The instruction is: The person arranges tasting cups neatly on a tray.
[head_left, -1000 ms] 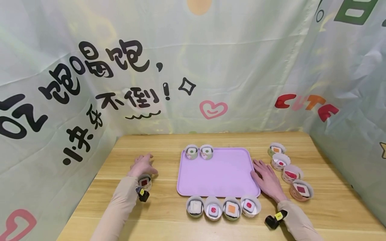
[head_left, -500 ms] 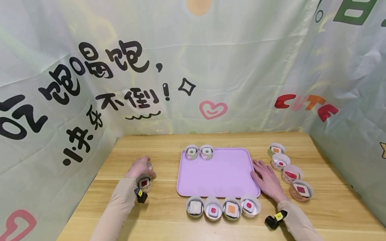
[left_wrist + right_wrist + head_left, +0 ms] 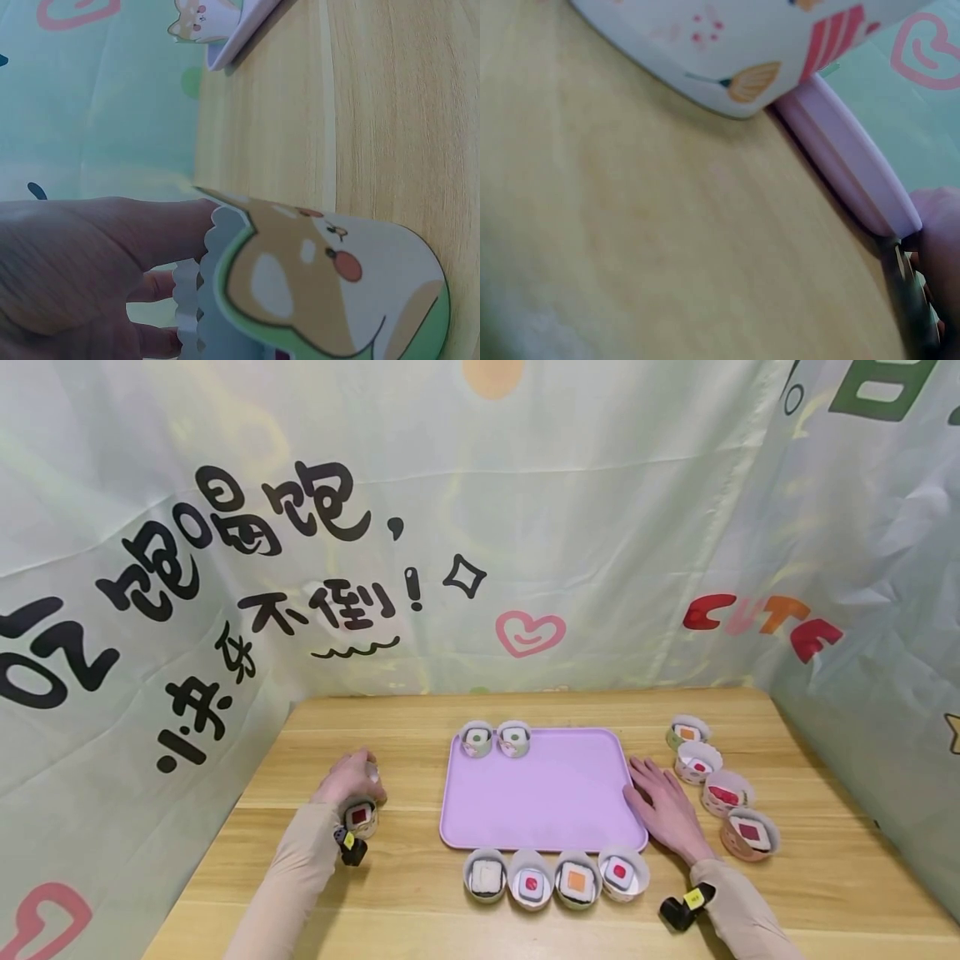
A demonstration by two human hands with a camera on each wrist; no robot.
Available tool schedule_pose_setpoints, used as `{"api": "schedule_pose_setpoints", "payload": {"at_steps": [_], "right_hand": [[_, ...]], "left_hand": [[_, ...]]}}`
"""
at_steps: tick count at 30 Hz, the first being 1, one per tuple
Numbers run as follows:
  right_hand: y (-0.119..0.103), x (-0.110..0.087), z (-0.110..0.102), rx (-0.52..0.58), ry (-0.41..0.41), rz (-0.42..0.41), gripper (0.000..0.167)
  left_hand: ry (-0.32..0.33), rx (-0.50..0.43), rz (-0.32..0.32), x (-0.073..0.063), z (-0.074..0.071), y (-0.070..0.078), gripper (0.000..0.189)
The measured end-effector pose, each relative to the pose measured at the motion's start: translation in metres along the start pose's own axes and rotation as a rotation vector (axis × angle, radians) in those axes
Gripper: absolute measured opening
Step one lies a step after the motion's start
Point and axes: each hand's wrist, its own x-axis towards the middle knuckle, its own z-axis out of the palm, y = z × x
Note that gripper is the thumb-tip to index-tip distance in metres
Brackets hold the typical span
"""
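Note:
On the left side of the wooden table my left hand [image 3: 348,779] curls around a paper cup [image 3: 372,772], mostly hidden by the fingers. Just in front of it, under the wrist, stands another cup [image 3: 361,816] holding a white square piece with a dark red centre. The left wrist view has a dog-printed cup [image 3: 337,281] close up, with fingers [image 3: 161,232] reaching past its scalloped rim. My right hand [image 3: 666,810] lies flat with fingers extended at the right edge of a lilac tray [image 3: 540,793]; its thumb touches the rim.
Two cups [image 3: 495,738] stand at the tray's back left corner. Several cups [image 3: 555,878] line its front edge, filled with square pieces. More cups [image 3: 723,789] form a slanting row right of my right hand. A printed cloth [image 3: 600,568] hangs around the table.
My left hand has lowered slightly, and its fingers have gone from spread to curled around the cup behind the front one. The right hand and tray have not moved.

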Motion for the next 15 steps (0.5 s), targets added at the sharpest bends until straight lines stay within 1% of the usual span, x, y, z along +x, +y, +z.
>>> {"api": "schedule_pose_setpoints", "payload": {"at_steps": [4,9,15], "right_hand": [[0.0005,-0.0005,0.0010,-0.005,0.011,-0.007,0.053],[0.0008,-0.0010,0.0007,-0.009,-0.001,0.002,0.053],[0.0005,-0.0013,-0.0001,-0.015,-0.005,0.003,0.053]], "left_hand": [[0.006,0.004,0.021,0.0030,0.0017,-0.0025,0.058],[0.008,0.029,0.052,0.0051,0.0024,-0.0038,0.059],[0.008,0.019,0.041,0.0043,0.0020,-0.0041,0.059]]}}
